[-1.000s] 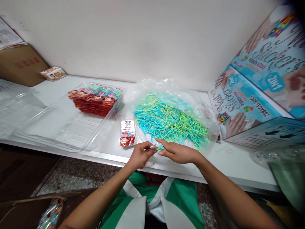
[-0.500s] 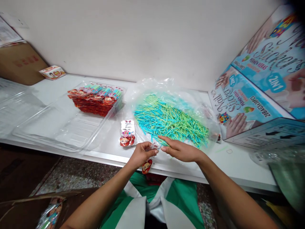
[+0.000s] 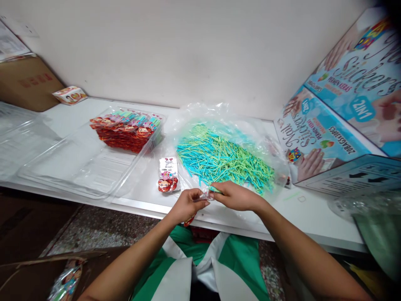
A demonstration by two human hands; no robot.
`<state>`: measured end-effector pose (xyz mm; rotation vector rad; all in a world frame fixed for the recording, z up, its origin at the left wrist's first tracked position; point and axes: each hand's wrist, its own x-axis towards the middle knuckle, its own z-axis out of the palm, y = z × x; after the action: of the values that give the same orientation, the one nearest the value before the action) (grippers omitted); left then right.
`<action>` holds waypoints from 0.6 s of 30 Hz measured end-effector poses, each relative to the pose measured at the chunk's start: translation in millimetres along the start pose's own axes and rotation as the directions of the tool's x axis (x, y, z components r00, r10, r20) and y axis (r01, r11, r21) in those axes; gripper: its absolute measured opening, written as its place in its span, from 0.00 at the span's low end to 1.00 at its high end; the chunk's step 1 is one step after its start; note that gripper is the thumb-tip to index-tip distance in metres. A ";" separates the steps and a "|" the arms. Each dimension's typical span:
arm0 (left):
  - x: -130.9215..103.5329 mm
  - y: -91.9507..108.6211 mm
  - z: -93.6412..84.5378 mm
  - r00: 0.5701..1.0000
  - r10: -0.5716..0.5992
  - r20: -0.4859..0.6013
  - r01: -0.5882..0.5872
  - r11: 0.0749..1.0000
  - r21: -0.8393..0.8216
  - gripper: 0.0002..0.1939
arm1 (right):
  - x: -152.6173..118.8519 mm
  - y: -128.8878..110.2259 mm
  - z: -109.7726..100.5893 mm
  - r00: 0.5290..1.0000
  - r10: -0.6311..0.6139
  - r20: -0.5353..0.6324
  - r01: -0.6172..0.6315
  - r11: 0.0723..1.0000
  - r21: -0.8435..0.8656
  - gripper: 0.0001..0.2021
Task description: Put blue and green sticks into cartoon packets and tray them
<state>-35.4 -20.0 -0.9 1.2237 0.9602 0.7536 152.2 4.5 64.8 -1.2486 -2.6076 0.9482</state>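
Observation:
My left hand (image 3: pixel 186 205) pinches a small clear packet (image 3: pixel 206 195) just over the table's front edge. The packet's red cartoon-face end pokes out below that hand, mostly hidden. At the packet's other end, my right hand (image 3: pixel 235 195) is closed on green candy-like sticks (image 3: pixel 214 189), their tips against the packet; how many I cannot tell. Behind both hands a heap of thin blue and green sticks (image 3: pixel 224 154) lies on an open clear plastic bag (image 3: pixel 206 109). Left of the hands rests a short stack of printed cartoon packets (image 3: pixel 168 175).
A clear tray (image 3: pixel 72 167) at left has packed red cartoon packets (image 3: pixel 125 129) at its back right corner. Farther left are a brown carton (image 3: pixel 26 83) and a small printed box (image 3: pixel 70 95). Large blue printed boxes (image 3: pixel 338 113) stand at right.
My right hand has gone from fingers spread beside the sticks to closed on green sticks, at the packet's end. My left hand has turned the packet, so less of its red face shows.

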 end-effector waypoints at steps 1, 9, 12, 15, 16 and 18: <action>-0.2 -0.1 0.4 1.000 0.004 0.001 -0.004 1.000 0.013 0.10 | 1.4 0.7 1.5 1.000 0.022 -0.007 -0.022 1.000 -0.009 0.15; -0.4 -3.1 0.3 0.998 -0.059 -0.024 0.058 0.997 -0.057 0.12 | -3.6 4.1 1.4 0.992 0.071 0.107 -0.084 0.989 0.124 0.23; -0.2 -1.7 0.4 0.998 -0.057 -0.037 0.054 0.996 -0.067 0.13 | -9.3 7.1 -1.5 0.989 0.065 0.131 -0.088 0.981 0.175 0.27; 0.2 -1.7 0.7 0.998 -0.037 -0.043 0.035 0.998 -0.043 0.13 | -11.8 8.7 -2.3 0.983 0.043 0.180 -0.079 0.977 0.199 0.30; 0.3 -2.2 0.8 0.999 -0.028 -0.043 0.026 0.999 -0.026 0.12 | -11.8 8.9 -1.9 0.979 0.036 0.199 -0.076 0.977 0.198 0.31; -0.1 -3.0 1.0 0.999 -0.004 -0.042 0.005 1.000 0.022 0.12 | -10.7 9.7 0.0 0.972 0.021 0.235 -0.067 0.979 0.192 0.32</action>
<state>-34.5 -21.0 -3.8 1.2289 1.0082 0.7693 165.7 1.2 61.0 -1.2154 -2.5760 1.4034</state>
